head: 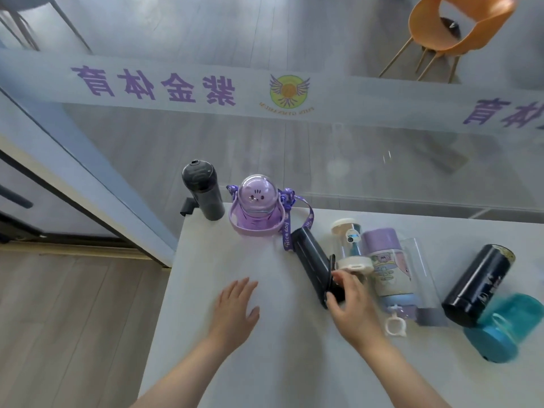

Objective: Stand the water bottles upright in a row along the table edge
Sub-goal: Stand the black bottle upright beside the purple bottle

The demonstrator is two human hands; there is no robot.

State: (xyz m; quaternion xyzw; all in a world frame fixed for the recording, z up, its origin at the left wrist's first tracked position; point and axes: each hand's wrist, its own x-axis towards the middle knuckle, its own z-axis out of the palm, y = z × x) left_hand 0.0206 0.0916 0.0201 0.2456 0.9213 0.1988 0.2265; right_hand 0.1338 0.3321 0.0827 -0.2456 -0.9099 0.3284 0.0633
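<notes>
White counter (235, 363) against a glass partition, two bottles done, rest still down. Right hand (351, 307) has fingers curled round the cap end of the black bottle (313, 262) lying flat, base pointing toward the purple cat bottle (256, 209); looks like the grab before tipping it up. Left hand (237, 307) is flat on the counter, fingers straight, holding nothing (probably just bracing).

Dark grey bottle (203, 191) stands at the far corner, purple cat bottle just beside it, its strap (297, 228) trailing to the black bottle's base. That pair sets the row line, so black likely goes next to the cat bottle.

Beyond the black bottle: clear bottle (348, 242), lilac printed bottle (388, 269), navy bottle (479, 284), teal bottle (500, 331), all lying down.

Past the glass: grey floor, orange chair (447, 28).
</notes>
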